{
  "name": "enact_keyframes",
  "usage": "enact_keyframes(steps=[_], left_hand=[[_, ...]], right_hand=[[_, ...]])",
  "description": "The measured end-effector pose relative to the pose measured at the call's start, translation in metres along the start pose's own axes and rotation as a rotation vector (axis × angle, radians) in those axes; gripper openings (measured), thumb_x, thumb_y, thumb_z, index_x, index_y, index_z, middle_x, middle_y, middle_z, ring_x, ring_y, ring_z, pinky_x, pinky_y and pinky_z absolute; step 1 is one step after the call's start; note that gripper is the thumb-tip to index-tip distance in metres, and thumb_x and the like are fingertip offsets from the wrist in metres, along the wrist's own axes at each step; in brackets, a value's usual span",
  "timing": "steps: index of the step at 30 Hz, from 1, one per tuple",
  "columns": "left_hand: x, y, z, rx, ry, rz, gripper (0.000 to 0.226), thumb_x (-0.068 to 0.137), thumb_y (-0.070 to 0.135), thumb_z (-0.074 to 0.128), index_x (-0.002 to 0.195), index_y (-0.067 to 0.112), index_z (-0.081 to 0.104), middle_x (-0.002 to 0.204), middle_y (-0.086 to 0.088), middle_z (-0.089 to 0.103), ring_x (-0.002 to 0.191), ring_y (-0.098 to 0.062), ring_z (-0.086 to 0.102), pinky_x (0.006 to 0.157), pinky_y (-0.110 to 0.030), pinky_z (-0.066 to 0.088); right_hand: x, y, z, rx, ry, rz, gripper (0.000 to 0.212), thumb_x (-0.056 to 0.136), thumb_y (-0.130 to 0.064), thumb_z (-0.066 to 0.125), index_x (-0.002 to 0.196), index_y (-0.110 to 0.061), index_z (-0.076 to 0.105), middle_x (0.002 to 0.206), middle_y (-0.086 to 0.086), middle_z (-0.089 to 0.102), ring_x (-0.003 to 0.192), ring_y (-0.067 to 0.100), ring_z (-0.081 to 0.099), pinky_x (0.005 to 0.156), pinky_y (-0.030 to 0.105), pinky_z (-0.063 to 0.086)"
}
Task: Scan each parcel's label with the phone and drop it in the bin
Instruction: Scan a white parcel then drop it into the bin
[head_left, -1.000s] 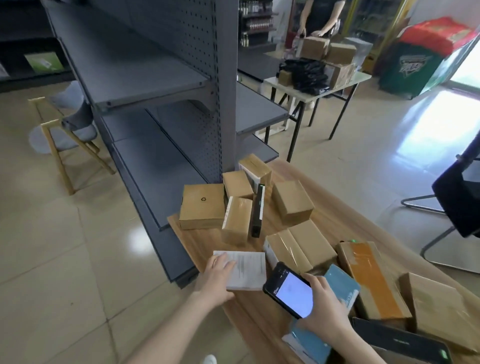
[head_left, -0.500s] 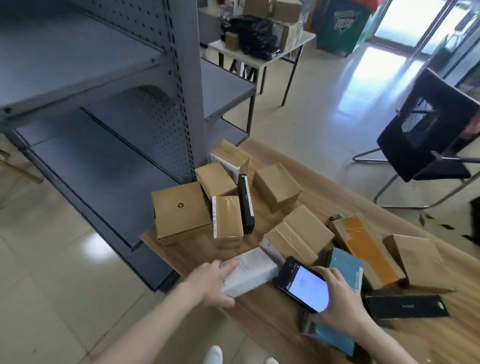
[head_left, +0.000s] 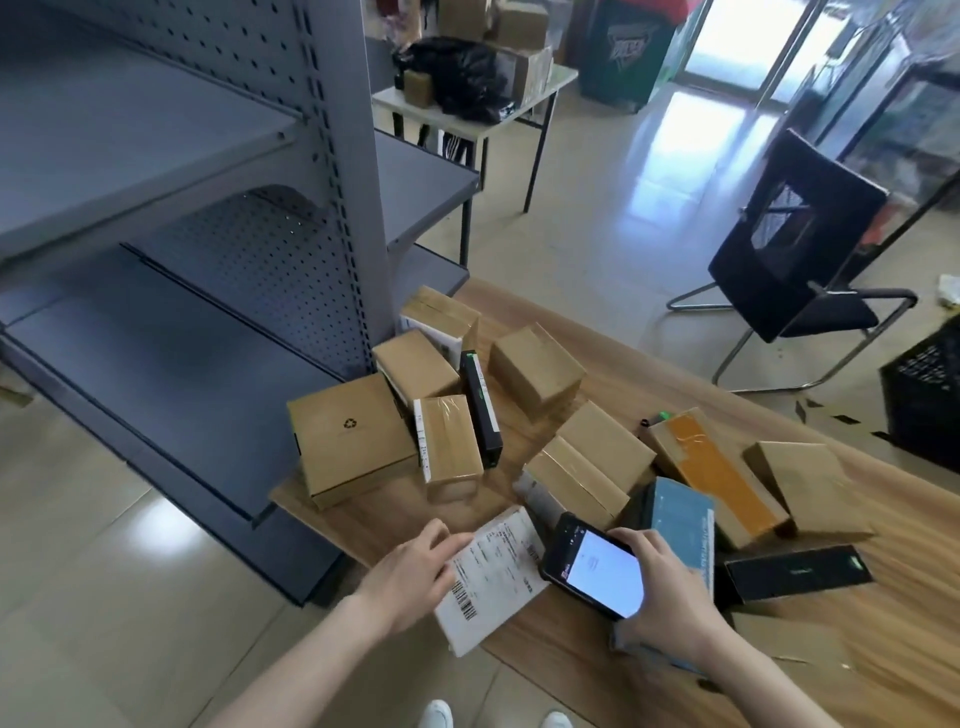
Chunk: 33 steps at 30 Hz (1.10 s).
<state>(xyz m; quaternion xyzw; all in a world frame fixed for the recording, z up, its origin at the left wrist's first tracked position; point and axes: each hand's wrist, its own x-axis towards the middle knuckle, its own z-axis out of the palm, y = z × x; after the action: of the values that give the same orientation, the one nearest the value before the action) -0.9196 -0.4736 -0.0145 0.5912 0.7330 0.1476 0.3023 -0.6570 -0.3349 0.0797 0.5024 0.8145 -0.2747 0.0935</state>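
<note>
A white parcel with a printed label and barcode facing up lies at the near corner of the wooden table, partly over the edge. My left hand grips its left side. My right hand holds a black phone with a lit white screen just right of the parcel. Several brown cardboard parcels are spread over the table behind. A black crate stands on the floor at the far right.
A grey metal shelving unit stands against the table's left end. A black chair is beyond the table on the right. A blue parcel and flat black box lie by my right hand. Another table with boxes stands farther back.
The white parcel has been turned flat, so its label and barcode now face up. The phone stays beside it in my right hand. The view has shifted right and down.
</note>
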Motion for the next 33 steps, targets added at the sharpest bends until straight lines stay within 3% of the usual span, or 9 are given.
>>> enact_keyframes(steps=[3, 7, 10, 12, 14, 19, 25, 28, 33], left_hand=[[-0.003, 0.001, 0.017, -0.018, 0.002, -0.134, 0.056, 0.1, 0.039, 0.042, 0.152, 0.033, 0.021, 0.152, 0.002, 0.022, 0.132, -0.02, 0.039, 0.107, -0.035, 0.042], [-0.011, 0.018, 0.043, 0.073, -0.05, -0.231, 0.114, 0.064, 0.078, 0.054, 0.154, 0.03, 0.001, 0.152, 0.008, 0.008, 0.143, -0.02, 0.012, 0.112, -0.043, 0.032], [-0.017, 0.02, 0.062, 0.018, -0.014, -0.29, 0.135, 0.056, 0.06, 0.076, 0.153, 0.024, -0.011, 0.15, 0.002, 0.002, 0.143, -0.023, 0.005, 0.116, -0.04, 0.027], [-0.019, 0.015, 0.063, -0.09, 0.089, -0.35, 0.129, 0.061, 0.037, 0.084, 0.153, 0.016, -0.004, 0.149, -0.004, 0.007, 0.14, -0.024, 0.016, 0.115, -0.033, 0.028], [-0.02, 0.006, 0.056, -0.132, 0.149, -0.332, 0.119, 0.061, 0.03, 0.084, 0.151, 0.013, 0.008, 0.145, -0.004, 0.015, 0.135, -0.022, 0.026, 0.11, -0.027, 0.031], [-0.023, -0.014, 0.029, -0.085, 0.116, -0.118, 0.111, 0.063, 0.034, 0.078, 0.152, 0.012, 0.015, 0.144, 0.001, 0.019, 0.136, -0.018, 0.03, 0.112, -0.029, 0.033], [-0.029, -0.02, 0.015, 0.062, 0.09, 0.018, 0.113, 0.07, 0.03, 0.077, 0.155, 0.014, 0.004, 0.153, 0.002, 0.009, 0.145, -0.015, 0.014, 0.118, -0.027, 0.026], [-0.032, -0.02, 0.012, 0.089, 0.109, 0.057, 0.109, 0.072, 0.025, 0.074, 0.155, 0.013, 0.004, 0.154, 0.002, 0.009, 0.145, -0.014, 0.012, 0.118, -0.025, 0.023], [-0.035, -0.018, 0.009, 0.076, 0.139, 0.119, 0.101, 0.075, 0.035, 0.07, 0.154, 0.014, 0.011, 0.15, 0.001, 0.016, 0.143, -0.014, 0.019, 0.117, -0.02, 0.021]], right_hand=[[-0.003, -0.003, 0.005, -0.037, 0.002, -0.006, 0.1, 0.06, -0.034, 0.083, 0.142, -0.033, 0.026, 0.137, -0.011, 0.036, 0.129, 0.014, 0.034, 0.11, 0.038, 0.032], [-0.007, -0.002, 0.008, -0.073, -0.007, 0.001, 0.098, 0.062, -0.033, 0.083, 0.141, -0.035, 0.026, 0.138, -0.011, 0.036, 0.131, 0.015, 0.032, 0.113, 0.041, 0.027], [-0.009, 0.0, 0.008, -0.122, -0.014, -0.019, 0.096, 0.062, -0.036, 0.082, 0.139, -0.037, 0.025, 0.137, -0.012, 0.036, 0.131, 0.014, 0.031, 0.113, 0.042, 0.024], [-0.01, 0.001, 0.007, -0.178, -0.026, -0.051, 0.095, 0.062, -0.038, 0.082, 0.139, -0.039, 0.025, 0.137, -0.013, 0.035, 0.131, 0.013, 0.031, 0.113, 0.041, 0.022], [-0.009, -0.002, 0.009, -0.225, -0.033, -0.084, 0.096, 0.061, -0.037, 0.081, 0.139, -0.04, 0.025, 0.137, -0.013, 0.034, 0.131, 0.013, 0.032, 0.114, 0.042, 0.021], [-0.005, -0.019, 0.022, -0.325, -0.035, -0.178, 0.1, 0.062, -0.036, 0.082, 0.141, -0.041, 0.02, 0.141, -0.011, 0.03, 0.135, 0.016, 0.028, 0.116, 0.046, 0.013], [-0.004, -0.029, 0.025, -0.387, -0.001, -0.201, 0.1, 0.061, -0.037, 0.081, 0.141, -0.04, 0.022, 0.141, -0.009, 0.031, 0.135, 0.017, 0.028, 0.114, 0.048, 0.019], [-0.007, -0.029, 0.025, -0.391, 0.008, -0.184, 0.098, 0.061, -0.038, 0.081, 0.14, -0.04, 0.023, 0.142, -0.009, 0.031, 0.135, 0.016, 0.028, 0.113, 0.047, 0.021], [-0.016, -0.026, 0.029, -0.413, 0.004, -0.139, 0.096, 0.063, -0.038, 0.081, 0.14, -0.04, 0.024, 0.144, -0.008, 0.029, 0.136, 0.017, 0.027, 0.114, 0.05, 0.021]])
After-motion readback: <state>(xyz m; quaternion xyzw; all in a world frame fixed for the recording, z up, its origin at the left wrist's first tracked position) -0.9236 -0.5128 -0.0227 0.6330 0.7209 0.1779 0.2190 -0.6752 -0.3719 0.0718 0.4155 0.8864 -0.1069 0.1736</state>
